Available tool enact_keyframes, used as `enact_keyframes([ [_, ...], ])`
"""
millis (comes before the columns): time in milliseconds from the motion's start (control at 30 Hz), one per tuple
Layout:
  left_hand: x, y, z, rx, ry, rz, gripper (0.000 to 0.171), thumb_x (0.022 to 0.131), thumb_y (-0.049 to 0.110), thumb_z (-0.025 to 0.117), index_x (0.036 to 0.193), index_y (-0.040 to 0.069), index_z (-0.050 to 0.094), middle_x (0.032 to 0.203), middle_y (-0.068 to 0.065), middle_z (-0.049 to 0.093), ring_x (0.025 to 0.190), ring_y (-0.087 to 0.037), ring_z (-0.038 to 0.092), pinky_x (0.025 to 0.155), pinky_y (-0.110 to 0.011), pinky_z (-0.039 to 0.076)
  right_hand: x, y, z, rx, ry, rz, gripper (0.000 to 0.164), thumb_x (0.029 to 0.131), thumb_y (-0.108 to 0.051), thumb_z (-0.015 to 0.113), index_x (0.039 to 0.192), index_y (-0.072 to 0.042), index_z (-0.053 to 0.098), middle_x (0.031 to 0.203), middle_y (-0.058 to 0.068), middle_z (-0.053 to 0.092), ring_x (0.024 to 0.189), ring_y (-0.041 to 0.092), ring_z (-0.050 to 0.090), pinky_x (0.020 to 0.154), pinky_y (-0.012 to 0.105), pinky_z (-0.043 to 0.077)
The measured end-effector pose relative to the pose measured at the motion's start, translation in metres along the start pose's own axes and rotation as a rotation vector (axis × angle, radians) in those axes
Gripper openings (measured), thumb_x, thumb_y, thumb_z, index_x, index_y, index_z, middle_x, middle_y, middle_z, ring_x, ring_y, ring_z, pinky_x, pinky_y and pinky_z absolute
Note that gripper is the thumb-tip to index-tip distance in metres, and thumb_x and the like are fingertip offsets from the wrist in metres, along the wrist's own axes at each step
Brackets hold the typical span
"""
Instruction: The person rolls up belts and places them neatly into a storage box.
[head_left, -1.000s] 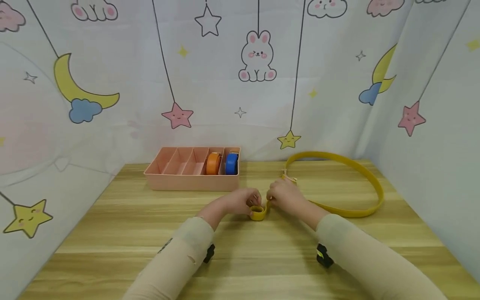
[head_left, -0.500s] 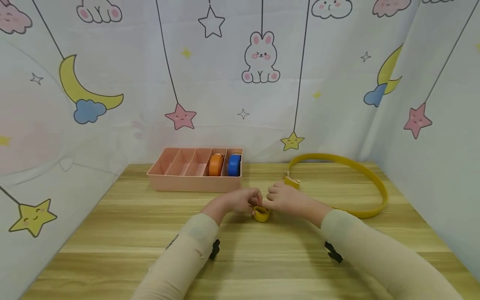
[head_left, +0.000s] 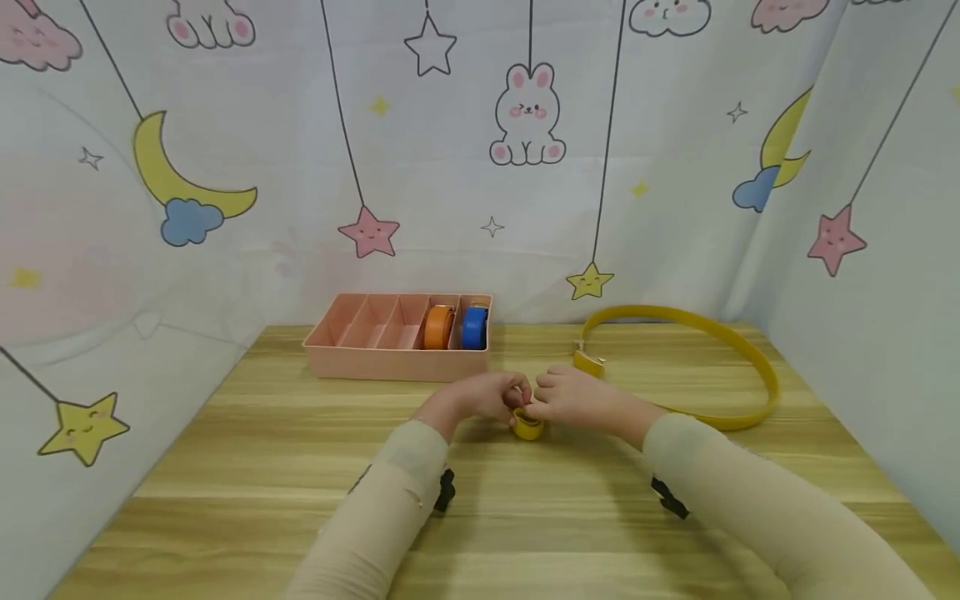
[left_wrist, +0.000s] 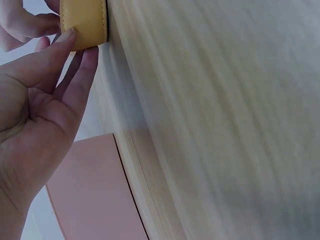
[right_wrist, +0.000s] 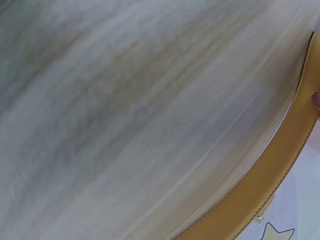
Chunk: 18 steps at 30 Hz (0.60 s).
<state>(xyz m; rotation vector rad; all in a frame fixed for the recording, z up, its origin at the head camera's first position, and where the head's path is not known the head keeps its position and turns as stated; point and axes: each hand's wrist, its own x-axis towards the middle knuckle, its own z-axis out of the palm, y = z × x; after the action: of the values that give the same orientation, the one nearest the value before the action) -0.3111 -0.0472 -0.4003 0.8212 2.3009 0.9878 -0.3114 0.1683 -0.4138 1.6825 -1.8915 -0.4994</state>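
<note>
A yellow belt (head_left: 768, 375) stands on edge on the wooden table, its far part in a wide loop with the buckle (head_left: 590, 364) behind my right hand. One end is wound into a small coil (head_left: 528, 428) between both hands. My left hand (head_left: 486, 395) pinches the coil from the left, thumb and fingers on its stitched band, as the left wrist view confirms. My right hand (head_left: 581, 402) holds the belt at the coil's right side with curled fingers. In the right wrist view the strap (right_wrist: 265, 170) curves up to a fingertip (right_wrist: 317, 100); the rest of that hand is out of frame.
A pink divided box (head_left: 397, 364) stands at the back left of the table. A coiled orange belt (head_left: 438, 327) and a coiled blue belt (head_left: 475, 327) sit in its two rightmost compartments. A patterned curtain (head_left: 450, 192) hangs behind the table.
The right hand has come in from the strap beside the buckle to the coil, and the strap is drawn in against the coil. The left hand stays at the coil; the view has shifted slightly.
</note>
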Motion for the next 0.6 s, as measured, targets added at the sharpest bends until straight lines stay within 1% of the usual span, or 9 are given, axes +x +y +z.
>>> enact_keyframes([
  [133,-0.001,-0.002,0.0,-0.045,0.001,0.022,0.035,0.079,-0.013,0.072,0.105,0.003,0.054,0.1,-0.006,0.064,0.091,-0.017,0.056,0.082,-0.027,0.046,0.004,0.0,-0.004,-0.017,-0.004,-0.018,0.021,0.085,-0.012,0.074,0.098,-0.024,0.062,0.08,-0.006,0.057,0.074,0.016,0.048,0.065,0.028,0.037],
  [200,-0.001,-0.002,0.002,-0.076,-0.001,0.021,0.035,0.079,-0.014,0.071,0.105,0.002,0.054,0.104,-0.006,0.063,0.095,-0.017,0.059,0.083,-0.027,0.047,0.005,-0.001,-0.006,-0.004,0.001,-0.013,0.017,0.085,-0.013,0.074,0.093,-0.023,0.061,0.081,-0.007,0.058,0.076,0.016,0.049,0.065,0.028,0.037],
  [300,-0.002,-0.004,0.003,-0.121,0.012,0.015,0.034,0.08,-0.015,0.069,0.106,0.0,0.054,0.111,-0.009,0.06,0.104,-0.022,0.061,0.087,-0.029,0.049,0.007,-0.003,-0.007,-0.001,-0.015,-0.002,0.016,0.085,-0.013,0.073,0.088,-0.023,0.062,0.081,-0.006,0.058,0.076,0.015,0.049,0.065,0.028,0.038],
  [367,-0.002,-0.004,0.004,-0.15,0.03,0.012,0.033,0.081,-0.017,0.067,0.107,-0.002,0.053,0.113,-0.01,0.058,0.108,-0.026,0.061,0.088,-0.031,0.05,0.01,-0.003,-0.009,0.007,-0.068,0.021,0.016,0.085,-0.011,0.073,0.087,-0.023,0.064,0.079,-0.006,0.057,0.074,0.015,0.048,0.065,0.027,0.038],
  [467,-0.002,-0.005,0.005,-0.179,0.083,0.013,0.032,0.081,-0.018,0.066,0.107,-0.003,0.053,0.112,-0.013,0.06,0.108,-0.028,0.061,0.089,-0.032,0.05,0.015,-0.002,-0.012,0.032,-0.169,0.079,0.016,0.085,-0.008,0.073,0.087,-0.023,0.068,0.078,-0.005,0.058,0.072,0.015,0.046,0.066,0.027,0.038],
  [533,-0.003,-0.006,0.006,-0.17,0.132,-0.013,0.032,0.082,-0.016,0.066,0.108,-0.002,0.056,0.112,-0.013,0.063,0.106,-0.027,0.061,0.089,-0.033,0.05,0.02,-0.002,-0.014,0.054,-0.235,0.127,0.017,0.086,-0.006,0.071,0.089,-0.022,0.069,0.078,-0.006,0.058,0.072,0.014,0.043,0.067,0.026,0.037],
  [600,-0.006,-0.005,0.007,-0.15,0.182,-0.057,0.031,0.083,-0.013,0.067,0.11,-0.001,0.06,0.112,-0.012,0.065,0.106,-0.026,0.062,0.091,-0.033,0.049,0.024,-0.002,-0.016,0.08,-0.279,0.17,0.018,0.086,-0.005,0.071,0.09,-0.022,0.07,0.079,-0.006,0.06,0.072,0.014,0.043,0.067,0.026,0.037],
])
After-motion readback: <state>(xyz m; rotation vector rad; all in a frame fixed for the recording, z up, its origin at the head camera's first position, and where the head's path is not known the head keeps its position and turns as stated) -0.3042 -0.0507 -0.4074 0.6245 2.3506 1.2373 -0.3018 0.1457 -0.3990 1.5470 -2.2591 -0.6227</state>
